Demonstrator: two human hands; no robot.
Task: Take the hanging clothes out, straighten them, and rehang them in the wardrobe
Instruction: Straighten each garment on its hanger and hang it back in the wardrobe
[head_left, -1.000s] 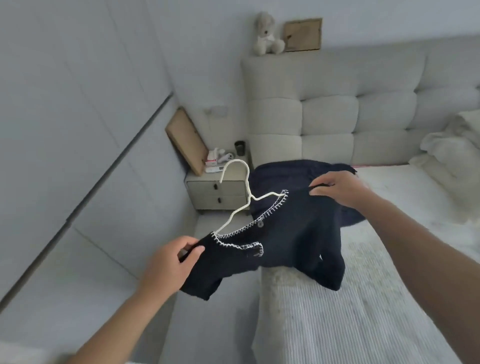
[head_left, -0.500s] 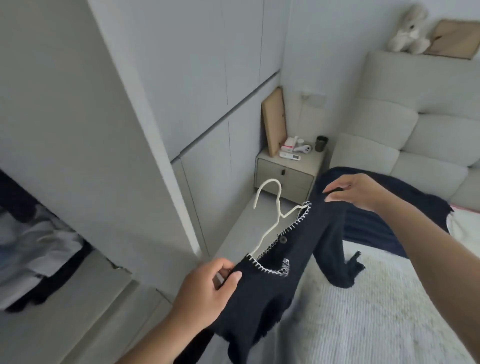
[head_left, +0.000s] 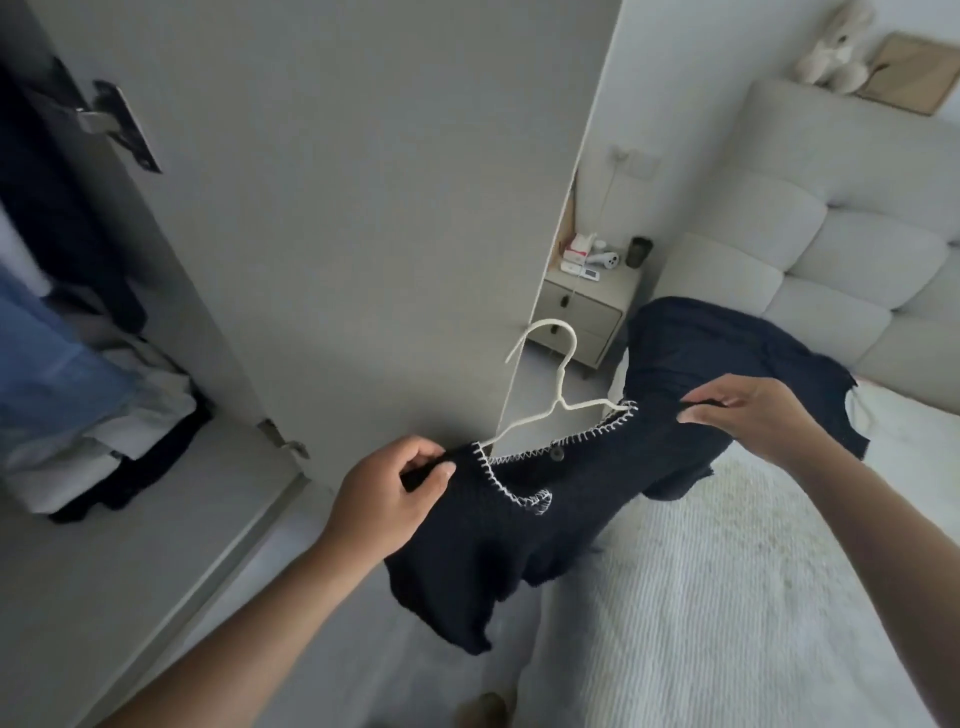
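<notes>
Currently the cardigan is off the bed and held in the air between your hands, already threaded on the hanger, whose hook stands free above the neckline. Your left hand pinches one shoulder of the knit between thumb and curled fingers. Your right hand pinches the opposite shoulder with thumb and fingertips, the remaining fingers loosely extended. Neither hand touches the hanger wire itself; whether the wire ends are trapped inside the pinched fabric cannot be told.

Note the following hazards.

1. Hanger slip. You are gripping cloth, not wire. If either pinch relaxes, that shoulder can slide off its arm and the cardigan will hang lopsided or drop.
2. Hook swing. The hook is unsupported and sits just in front of the edge of the wardrobe door. Turning toward the opening may knock the hook against the door edge and twist the hanger inside the neckline.
3. Snagging. A hinge projects from the lower inner corner of the door, near your left hand. The loose knit and the white edge stitching would likely catch on it.
4. Dragging. The lower hem hangs low over the floor beside the bed. Lowering your hands further could let it trail.
5. Crowding. Clothes are bunched inside the wardrobe at left. Pushing the cardigan in without clearing a gap would probably crease it again.

A second dark garment lies on the bed behind your right hand.
</notes>
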